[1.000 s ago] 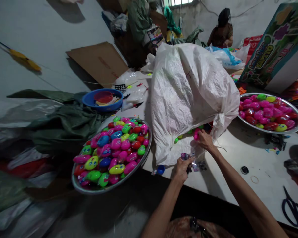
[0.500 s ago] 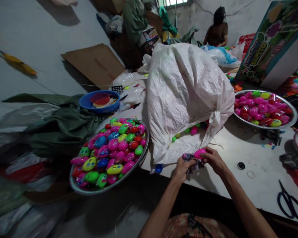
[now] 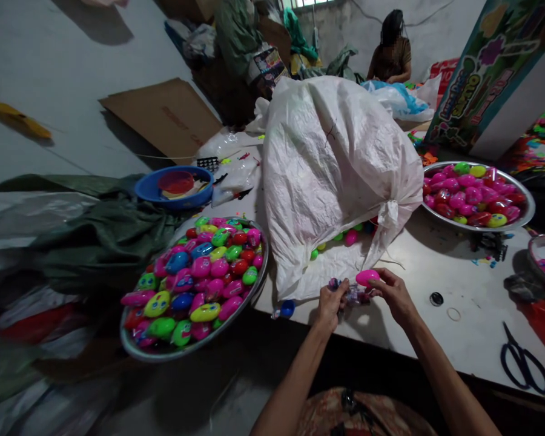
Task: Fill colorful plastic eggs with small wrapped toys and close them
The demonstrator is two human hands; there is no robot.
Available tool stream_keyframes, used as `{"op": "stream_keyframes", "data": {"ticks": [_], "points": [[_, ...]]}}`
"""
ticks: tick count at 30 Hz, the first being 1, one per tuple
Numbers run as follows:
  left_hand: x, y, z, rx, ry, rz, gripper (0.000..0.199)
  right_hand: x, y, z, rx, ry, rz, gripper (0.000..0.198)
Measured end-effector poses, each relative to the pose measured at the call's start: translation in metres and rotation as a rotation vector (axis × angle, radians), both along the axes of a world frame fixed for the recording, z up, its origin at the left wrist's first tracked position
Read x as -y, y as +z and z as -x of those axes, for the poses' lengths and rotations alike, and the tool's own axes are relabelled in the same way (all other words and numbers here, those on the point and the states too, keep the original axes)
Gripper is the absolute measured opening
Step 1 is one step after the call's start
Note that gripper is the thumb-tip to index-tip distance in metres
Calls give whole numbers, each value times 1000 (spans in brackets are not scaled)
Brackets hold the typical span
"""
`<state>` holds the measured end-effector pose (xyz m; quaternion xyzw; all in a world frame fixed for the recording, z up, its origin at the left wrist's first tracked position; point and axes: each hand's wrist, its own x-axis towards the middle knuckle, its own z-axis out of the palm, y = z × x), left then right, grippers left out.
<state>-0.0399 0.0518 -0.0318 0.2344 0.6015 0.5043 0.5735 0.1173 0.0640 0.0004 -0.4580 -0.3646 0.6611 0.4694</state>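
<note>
Pinched in my right hand (image 3: pixel 393 293) is a pink plastic egg (image 3: pixel 367 278), held just above the table's front edge. My left hand (image 3: pixel 332 304) is closed around a bunch of small clear printed wrappers (image 3: pixel 356 293), whose free end reaches under the egg. Behind both hands stands a large white woven sack (image 3: pixel 336 157), tied at one corner, with coloured eggs (image 3: pixel 352 237) showing at its opening. A blue half shell (image 3: pixel 287 309) lies left of my left hand at the table edge.
A metal basin (image 3: pixel 129 345) heaped with wrapped coloured eggs sits at left. Another basin (image 3: pixel 529 206) of eggs is at right. Scissors (image 3: pixel 522 363), a black ring (image 3: pixel 436 298) and a rubber band (image 3: pixel 453 313) lie on the table (image 3: pixel 418 327). A person (image 3: pixel 393 51) sits at the back.
My left thumb and fingers have shifted on the wrappers. The pink egg stays in my right hand, turned slightly and showing more of its side. The camera view has swung a little right.
</note>
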Motion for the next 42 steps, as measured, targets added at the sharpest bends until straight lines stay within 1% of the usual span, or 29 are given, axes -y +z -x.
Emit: {"op": "stream_keyframes", "data": {"ticks": [2,4,9,11,13,16,17,19,21,24,26,28,30,32,33,36,38,39,42], "points": [[-1,1,1,6,7,27,41,4,2,-5,75,-22,-35,39],[-2,3,1,30,-16,40,41,9,4,-9,137,-41,-67,43],[-3,8,-5,249,-34,76,42,18,6,-13,277,-87,-150,41],[-2,9,-8,276,-48,84,42,20,7,-13,329,-94,-182,40],[-1,9,-10,188,-75,64,41,22,8,-13,407,-88,-223,37],[3,10,-11,-50,-149,10,42,26,8,-13,518,-73,-276,33],[4,11,-12,-94,-179,-11,42,28,7,-13,518,-70,-271,33],[6,12,-15,-74,-211,-47,39,33,2,-11,452,-75,-225,36],[7,14,-20,37,-172,-63,38,38,-4,-6,382,-115,-172,37],[8,15,-31,209,-98,-65,39,46,-13,2,388,-246,-133,39],[10,15,-37,290,-108,-70,37,51,-17,6,383,-301,-102,41],[10,14,-40,331,-111,-79,36,53,-18,6,311,-274,-76,43],[11,14,-40,347,-108,-77,38,55,-17,3,237,-206,-87,41],[11,13,-40,354,-127,-74,40,55,-17,-1,246,-161,-147,36],[12,13,-41,357,-151,-72,40,55,-18,-3,295,-166,-197,33],[15,10,-43,343,-187,-51,35,57,-23,-9,549,-229,-402,26],[17,8,-44,334,-206,-14,32,59,-26,-13,704,-246,-515,31],[18,8,-45,334,-226,3,32,58,-26,-16,761,-234,-545,37],[20,6,-47,354,-324,42,32,51,-18,-21,894,-139,-558,54]]}}
